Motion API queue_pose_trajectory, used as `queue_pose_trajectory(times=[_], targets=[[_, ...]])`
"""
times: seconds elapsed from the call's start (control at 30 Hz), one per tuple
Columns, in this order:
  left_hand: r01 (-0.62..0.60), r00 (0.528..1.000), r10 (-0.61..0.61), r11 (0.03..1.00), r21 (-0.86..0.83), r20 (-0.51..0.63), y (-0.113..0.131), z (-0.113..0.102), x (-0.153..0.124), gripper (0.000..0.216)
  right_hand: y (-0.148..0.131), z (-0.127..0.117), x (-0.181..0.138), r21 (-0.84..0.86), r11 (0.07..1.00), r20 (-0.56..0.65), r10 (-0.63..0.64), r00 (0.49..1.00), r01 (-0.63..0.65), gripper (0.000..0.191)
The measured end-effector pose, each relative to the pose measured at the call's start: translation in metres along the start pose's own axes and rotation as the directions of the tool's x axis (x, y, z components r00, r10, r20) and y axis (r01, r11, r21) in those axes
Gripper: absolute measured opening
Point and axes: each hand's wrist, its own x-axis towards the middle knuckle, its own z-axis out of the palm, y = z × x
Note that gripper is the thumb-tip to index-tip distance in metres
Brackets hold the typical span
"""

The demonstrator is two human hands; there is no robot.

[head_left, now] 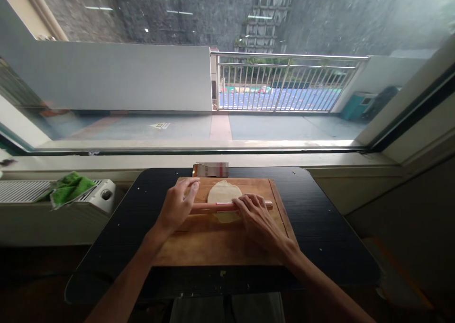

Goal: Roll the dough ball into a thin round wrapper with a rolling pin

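A wooden rolling pin (203, 208) lies crosswise over a flat, roundish sheet of dough (223, 191) on a wooden cutting board (216, 252). The dough shows on both the far and the near side of the pin. My left hand (178, 203) rests its palm on the pin's left end and hides that end. Its fingers stretch forward, with the thumb apart from them. Over the right part of the pin, my right hand (256, 215) curls its fingers around the top. The pin's right tip sticks out past that hand.
The board lies on a black table (117, 247) dotted with small crumbs. A phone-like flat object (210, 170) sits behind the board. At left, a green cloth (73, 189) hangs over a white radiator (53, 223). A windowsill (270, 161) runs behind the table.
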Motion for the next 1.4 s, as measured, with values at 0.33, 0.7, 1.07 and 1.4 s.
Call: queue_pose_trajectory(times=[0.33,0.7,1.07,1.4], targets=[[0.029,0.955,-0.051,0.997,0.078,0.293,-0.019,0.016,0.056,0.03,0.018,-0.008,0.009,-0.03,0.98,-0.008,-0.198,0.98,0.197,0.044],[-0.213,0.875,0.114,0.963,0.163,0.471,-0.002,0.073,0.101,0.017,0.055,-0.033,-0.005,-0.126,0.986,-0.172,-0.129,0.977,0.108,0.036],[-0.198,0.893,0.145,0.977,0.082,0.426,-0.005,0.072,0.088,0.016,0.08,-0.038,-0.025,-0.088,0.964,-0.226,0.227,0.947,-0.252,0.036],[-0.502,0.833,0.29,0.753,0.425,0.47,0.003,0.065,0.031,0.043,0.063,-0.031,0.0,-0.016,0.95,-0.219,0.301,0.928,-0.311,0.035]])
